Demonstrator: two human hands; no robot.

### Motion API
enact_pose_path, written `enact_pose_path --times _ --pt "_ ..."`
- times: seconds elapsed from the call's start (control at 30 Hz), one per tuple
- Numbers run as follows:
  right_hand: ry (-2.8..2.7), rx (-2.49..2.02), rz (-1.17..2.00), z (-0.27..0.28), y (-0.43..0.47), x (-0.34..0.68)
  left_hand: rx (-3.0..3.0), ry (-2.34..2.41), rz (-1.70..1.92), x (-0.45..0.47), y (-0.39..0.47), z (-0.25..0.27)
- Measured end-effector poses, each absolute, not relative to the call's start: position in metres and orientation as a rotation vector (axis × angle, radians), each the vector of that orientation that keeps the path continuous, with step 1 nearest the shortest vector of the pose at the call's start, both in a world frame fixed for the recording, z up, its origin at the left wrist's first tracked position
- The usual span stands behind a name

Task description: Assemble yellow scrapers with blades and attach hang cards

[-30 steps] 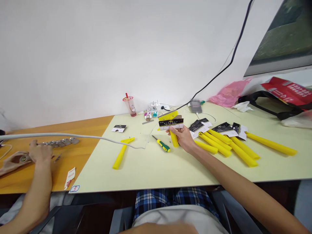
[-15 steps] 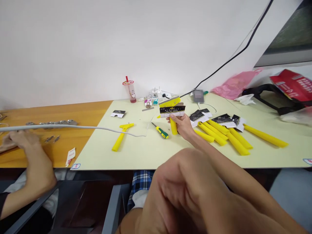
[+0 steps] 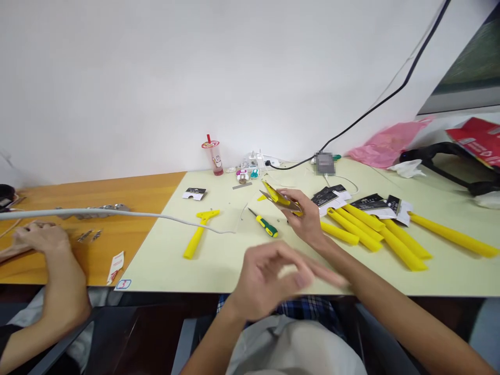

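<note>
My right hand [image 3: 307, 214] is wrapped round a yellow scraper [image 3: 275, 194], its head tilted up to the left and its handle mostly hidden. My left hand [image 3: 269, 276] hovers in front of the table edge, smeared by motion, with fingers apart and nothing seen in them. Below the scraper lies a green and yellow screwdriver [image 3: 265, 224]. Further left, another yellow scraper [image 3: 197, 234] rests on the table. A black and white card [image 3: 194, 194] lies behind it. To the right of my right hand are several yellow handles [image 3: 357, 229] with black and white cards [image 3: 332, 198].
Behind stand a cup with a red straw [image 3: 213, 156] and a power strip [image 3: 258, 159]. A grey cable [image 3: 156, 214] crosses the view at left. A pink bag [image 3: 386, 146] and a black frame [image 3: 433, 164] lie at right. A co-worker's hands [image 3: 41, 237] are at the wooden table.
My left hand has come down and away from close to the camera. My right hand has turned the scraper, so the card's printed face seen before no longer shows.
</note>
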State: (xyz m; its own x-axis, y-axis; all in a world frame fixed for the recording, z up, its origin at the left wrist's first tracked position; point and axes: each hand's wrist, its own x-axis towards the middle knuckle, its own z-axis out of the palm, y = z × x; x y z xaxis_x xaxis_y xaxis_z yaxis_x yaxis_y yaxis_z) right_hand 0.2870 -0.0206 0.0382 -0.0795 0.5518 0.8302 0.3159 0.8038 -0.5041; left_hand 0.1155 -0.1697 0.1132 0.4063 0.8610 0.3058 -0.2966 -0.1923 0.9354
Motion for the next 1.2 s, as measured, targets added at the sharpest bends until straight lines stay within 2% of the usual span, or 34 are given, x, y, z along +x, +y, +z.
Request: enact_pose_path --times 0.17,0.23,0.43,0.7,0.97,1.2 --pt "-1.692 -0.712 0.023 0.038 -0.016 0.287 1.184 1.046 1.71 0.115 -0.095 0.08" --pt "-1.699 -0.732 0.007 0.036 -0.013 0.287 1.128 1.098 1.685 0.111 -0.079 0.068" --pt "-1.761 -0.642 -0.006 0.03 -0.013 0.282 1.018 0.798 1.425 0.109 -0.078 0.07" --pt "-1.85 -0.64 -0.044 0.032 -0.016 0.279 0.965 0.862 1.49 0.102 -0.065 0.073" --pt "-1.875 -1.31 0.244 0.032 -0.012 0.282 0.999 0.914 1.601 0.084 -0.044 0.071" --pt "-1.868 -1.167 0.346 0.032 -0.017 0.277 1.043 0.883 1.621 0.081 -0.026 0.08"
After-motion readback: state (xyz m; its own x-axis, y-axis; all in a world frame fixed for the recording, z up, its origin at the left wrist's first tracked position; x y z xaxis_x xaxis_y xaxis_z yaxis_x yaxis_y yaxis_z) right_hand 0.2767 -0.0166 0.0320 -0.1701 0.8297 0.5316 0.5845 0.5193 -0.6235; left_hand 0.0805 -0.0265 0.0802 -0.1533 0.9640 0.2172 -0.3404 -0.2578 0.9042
